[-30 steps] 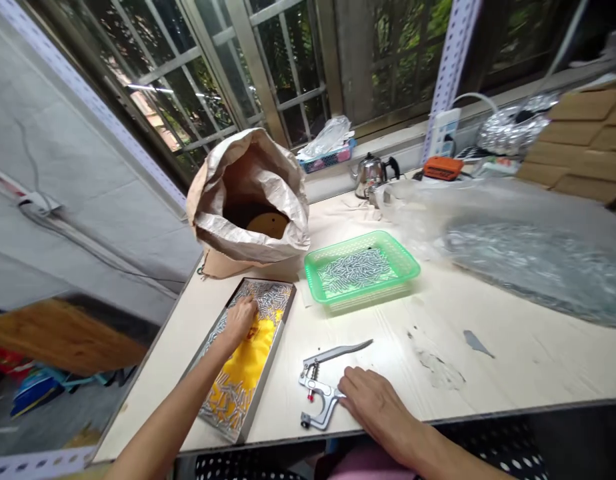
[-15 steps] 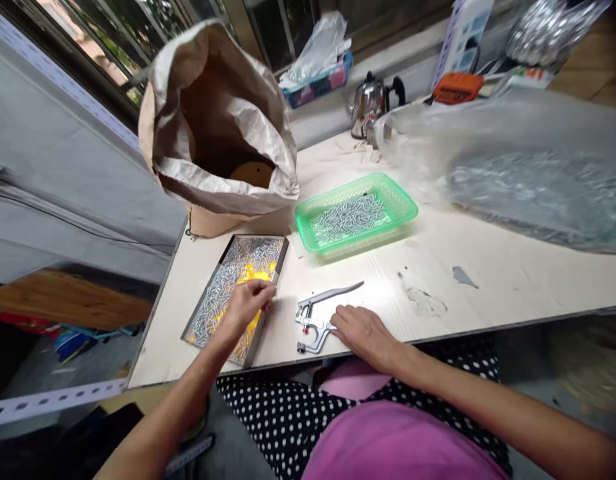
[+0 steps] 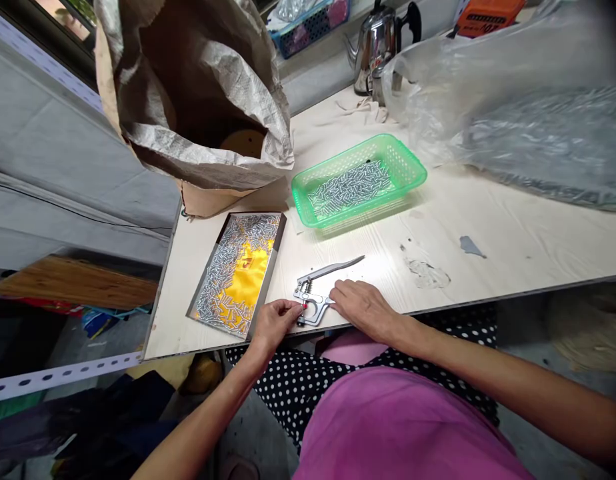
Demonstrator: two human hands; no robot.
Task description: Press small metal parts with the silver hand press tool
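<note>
Hand pliers (image 3: 315, 300) with silver handles spread apart lie on the table near its front edge, a small red tip showing in their jaw. My right hand (image 3: 365, 308) is closed around the end of their lower handle. At the jaw, my left hand (image 3: 277, 322) has its thumb and forefinger pinched together; whatever they hold is too small to make out. Left of that hand is a shallow tray (image 3: 274, 263) with a yellow bottom, holding many small silver metal pieces. A green plastic basket (image 3: 358, 217) beyond the pliers contains similar pieces.
A large open paper sack (image 3: 208, 177) stands behind the tray. At the back are a steel kettle (image 3: 375, 50) and a blue basket (image 3: 313, 32). A clear plastic bag (image 3: 543, 140) of metal pieces lies right. A grey scrap (image 3: 471, 246) lies on the table (image 3: 378, 260).
My left hand has moved right from the tray to the jaw of the pliers, exposing more of the yellow bottom. My right hand stays on the handle. The view has tilted downward.
</note>
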